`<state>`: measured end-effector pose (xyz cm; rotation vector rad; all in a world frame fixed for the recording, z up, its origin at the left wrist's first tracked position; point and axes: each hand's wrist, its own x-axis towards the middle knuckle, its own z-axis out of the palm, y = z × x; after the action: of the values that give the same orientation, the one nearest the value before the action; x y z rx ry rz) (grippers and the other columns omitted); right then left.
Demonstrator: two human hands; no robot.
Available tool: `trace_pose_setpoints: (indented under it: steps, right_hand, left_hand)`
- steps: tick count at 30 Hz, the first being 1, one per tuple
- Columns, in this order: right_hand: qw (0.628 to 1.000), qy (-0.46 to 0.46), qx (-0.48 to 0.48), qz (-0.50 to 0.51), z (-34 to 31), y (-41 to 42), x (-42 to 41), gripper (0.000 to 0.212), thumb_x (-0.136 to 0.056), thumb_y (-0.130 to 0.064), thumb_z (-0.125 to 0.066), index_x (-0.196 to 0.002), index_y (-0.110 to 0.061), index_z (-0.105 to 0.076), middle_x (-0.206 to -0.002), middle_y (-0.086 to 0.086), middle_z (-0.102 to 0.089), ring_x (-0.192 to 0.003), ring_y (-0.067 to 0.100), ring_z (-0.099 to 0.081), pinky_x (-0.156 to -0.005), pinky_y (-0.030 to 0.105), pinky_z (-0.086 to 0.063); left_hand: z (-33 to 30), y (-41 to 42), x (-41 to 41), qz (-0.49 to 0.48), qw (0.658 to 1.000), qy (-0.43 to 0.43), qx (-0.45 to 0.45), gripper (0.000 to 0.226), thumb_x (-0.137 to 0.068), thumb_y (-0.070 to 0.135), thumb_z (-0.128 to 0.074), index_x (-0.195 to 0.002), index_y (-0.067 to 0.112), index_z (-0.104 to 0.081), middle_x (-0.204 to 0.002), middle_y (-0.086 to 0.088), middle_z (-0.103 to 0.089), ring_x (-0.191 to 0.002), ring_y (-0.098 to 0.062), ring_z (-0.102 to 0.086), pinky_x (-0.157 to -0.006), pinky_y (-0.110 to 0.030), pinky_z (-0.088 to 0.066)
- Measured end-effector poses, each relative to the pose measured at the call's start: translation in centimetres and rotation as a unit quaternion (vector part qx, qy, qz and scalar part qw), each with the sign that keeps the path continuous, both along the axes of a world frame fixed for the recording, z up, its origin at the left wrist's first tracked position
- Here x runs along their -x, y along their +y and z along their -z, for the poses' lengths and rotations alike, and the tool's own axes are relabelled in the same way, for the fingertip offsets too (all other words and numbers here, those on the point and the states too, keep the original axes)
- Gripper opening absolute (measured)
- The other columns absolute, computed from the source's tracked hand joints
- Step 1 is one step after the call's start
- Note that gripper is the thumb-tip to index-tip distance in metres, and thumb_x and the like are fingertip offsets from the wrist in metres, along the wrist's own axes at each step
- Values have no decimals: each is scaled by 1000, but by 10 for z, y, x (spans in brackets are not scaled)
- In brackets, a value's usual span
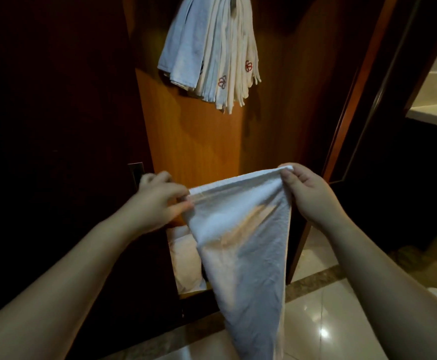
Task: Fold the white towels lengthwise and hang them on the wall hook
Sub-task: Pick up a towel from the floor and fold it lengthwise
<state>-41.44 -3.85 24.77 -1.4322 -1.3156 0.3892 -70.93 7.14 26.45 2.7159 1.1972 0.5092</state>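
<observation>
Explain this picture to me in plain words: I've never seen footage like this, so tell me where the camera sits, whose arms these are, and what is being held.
There is no machine here. The single picture comes from a wide-angle camera worn on a person's head, looking forward and down, so the two bare arms are the wearer's own. The left hand and the right hand each pinch a top corner of a white towel, which hangs down between them to a point. Above, a bunch of hung towels drapes against a wooden panel; some carry a small red emblem. The hook itself is hard to make out. More white cloth lies low behind the held towel, and below is a glossy tiled floor.
</observation>
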Motion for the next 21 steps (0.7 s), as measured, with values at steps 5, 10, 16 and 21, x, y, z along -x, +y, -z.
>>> trace_pose_setpoints:
  steps: [5,10,16,21]
  right_hand:
    - [1000,13,-5,7,-2,0,-20,31,-91,-64,-48,-102,-43,-69,-91,-19,-69,-85,2,-65,-82,38,-51]
    - [999,41,-15,-6,-3,1,-33,37,-89,-68,-51,-107,-41,-68,-100,-13,-69,-97,15,-66,-95,52,-54]
    - [996,70,-46,-31,-10,8,-39,45,-82,-78,-57,-105,-40,-69,-94,-15,-67,-93,14,-63,-90,50,-51]
    - [993,80,-64,-52,-22,17,-30,40,-82,-75,-59,-101,-41,-69,-91,-18,-66,-88,7,-62,-82,35,-50]
  left_hand:
    - [-37,-1,1,63,992,-40,-99,9,-89,30,-72,-96,26,-69,-90,14,-49,-105,-16,-41,-93,-31,-18]
    - [-47,-13,-10,82,973,-20,-213,13,-85,15,-76,-97,12,-72,-102,1,-65,-110,-32,-48,-92,-44,-29]
    - [-56,-15,-20,17,976,-32,-214,12,-87,18,-73,-88,12,-63,-114,-10,-58,-112,-31,-46,-89,-44,-41]
    - [-62,-4,-25,-35,995,-93,-26,20,-90,20,-68,-80,20,-50,-86,-2,-63,-65,-13,-56,-56,-36,-48]
